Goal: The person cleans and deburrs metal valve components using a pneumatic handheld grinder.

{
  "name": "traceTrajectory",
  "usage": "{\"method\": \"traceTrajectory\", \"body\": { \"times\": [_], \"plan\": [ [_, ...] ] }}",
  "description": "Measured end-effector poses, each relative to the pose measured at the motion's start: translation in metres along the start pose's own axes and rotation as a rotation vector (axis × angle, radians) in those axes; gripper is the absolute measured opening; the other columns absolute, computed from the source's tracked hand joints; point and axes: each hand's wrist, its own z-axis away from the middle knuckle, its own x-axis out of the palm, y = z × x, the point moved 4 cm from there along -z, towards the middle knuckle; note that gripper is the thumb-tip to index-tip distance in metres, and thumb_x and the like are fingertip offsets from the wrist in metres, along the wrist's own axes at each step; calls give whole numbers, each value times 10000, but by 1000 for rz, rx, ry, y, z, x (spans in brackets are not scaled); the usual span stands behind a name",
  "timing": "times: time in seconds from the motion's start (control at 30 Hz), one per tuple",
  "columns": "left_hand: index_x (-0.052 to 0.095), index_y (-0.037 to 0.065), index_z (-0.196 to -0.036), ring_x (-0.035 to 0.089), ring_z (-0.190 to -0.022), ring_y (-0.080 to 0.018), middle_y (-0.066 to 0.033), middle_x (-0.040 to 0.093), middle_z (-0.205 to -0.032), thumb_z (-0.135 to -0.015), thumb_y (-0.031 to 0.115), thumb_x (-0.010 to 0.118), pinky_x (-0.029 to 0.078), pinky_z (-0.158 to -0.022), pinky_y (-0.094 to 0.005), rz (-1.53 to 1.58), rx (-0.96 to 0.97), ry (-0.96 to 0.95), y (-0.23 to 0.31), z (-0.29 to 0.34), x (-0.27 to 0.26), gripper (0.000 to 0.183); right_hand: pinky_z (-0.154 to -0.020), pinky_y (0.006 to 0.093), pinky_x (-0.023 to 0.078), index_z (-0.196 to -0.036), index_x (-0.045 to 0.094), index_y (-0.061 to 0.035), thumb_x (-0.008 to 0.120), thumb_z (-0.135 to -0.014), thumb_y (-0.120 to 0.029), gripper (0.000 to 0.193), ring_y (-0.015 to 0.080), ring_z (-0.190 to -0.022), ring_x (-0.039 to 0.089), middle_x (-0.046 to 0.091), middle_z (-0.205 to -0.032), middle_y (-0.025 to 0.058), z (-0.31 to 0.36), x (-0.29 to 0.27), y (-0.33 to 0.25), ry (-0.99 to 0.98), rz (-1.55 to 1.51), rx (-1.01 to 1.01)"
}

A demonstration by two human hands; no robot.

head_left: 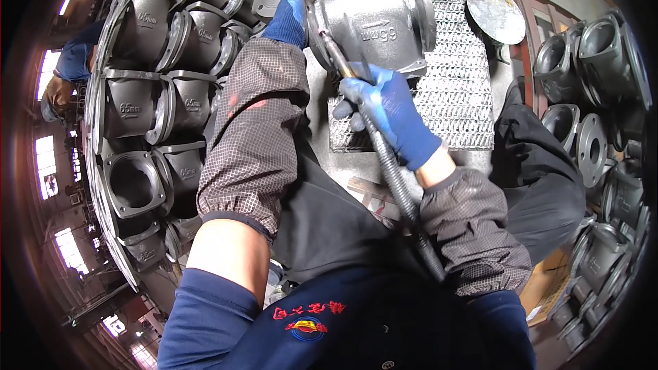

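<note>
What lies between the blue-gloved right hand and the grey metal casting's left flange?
The head view shows a slim metal tool shaft with a brass-coloured collar.

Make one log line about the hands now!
blue-gloved left hand: against grey metal flanged casting | blue-gloved right hand: holding slim metal tool with ribbed grey hose, tip near casting's left flange | underneath: silvery mesh sheet

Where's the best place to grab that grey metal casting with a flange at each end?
Probably the right flange, coming from the right: its rim stands out beyond the casting's rounded body, and the left hand is at the opposite end.
</note>
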Motion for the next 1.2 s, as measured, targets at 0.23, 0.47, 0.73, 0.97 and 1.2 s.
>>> {"method": "traceTrajectory", "body": {
  "times": [0.23,0.47,0.73,0.97,1.2],
  "plan": [
    [583,62,-861,583,-601,-232,-95,614,-734,-841,294,567,495,-559,-368,40,-84,2,-5,56,53,233,-388,256,432,-1035,534,68,514,-843,-103,258,113,-424,523,611,-647,142,-8,-11,3,56,75,33],
    [575,61,-900,617,-702,-216,-92,610,-799,-878,323,534,537,-628,-353,157,30,-382,-10,58,32,266,-444,178,431,-1195,499,60,551,-864,-189,417,72,-466,521,656,-747,109,62,-77,-90,212,457,-154],
    [507,78,-1204,557,-973,-147,-52,563,-1102,-940,344,472,461,-876,-293,54,275,-246,-33,119,36,375,-457,181,436,-1116,537,36,598,-855,-229,377,80,-508,551,672,-827,111,-27,-164,-72,444,309,-290],
    [502,34,-1244,546,-958,-148,-71,552,-1126,-952,235,470,454,-862,-256,-371,409,-218,-21,137,36,356,-439,211,424,-1052,550,72,572,-841,-166,318,90,-485,511,569,-678,35,-48,-158,-54,476,459,-206],
    [462,28,-1288,561,-1023,-170,-84,525,-1222,-937,96,442,498,-844,-265,-640,666,-204,8,185,33,358,-446,226,456,-1094,522,110,486,-784,-16,336,136,-482,547,612,-737,109,-31,-145,-32,363,206,-100]
  ]
}}
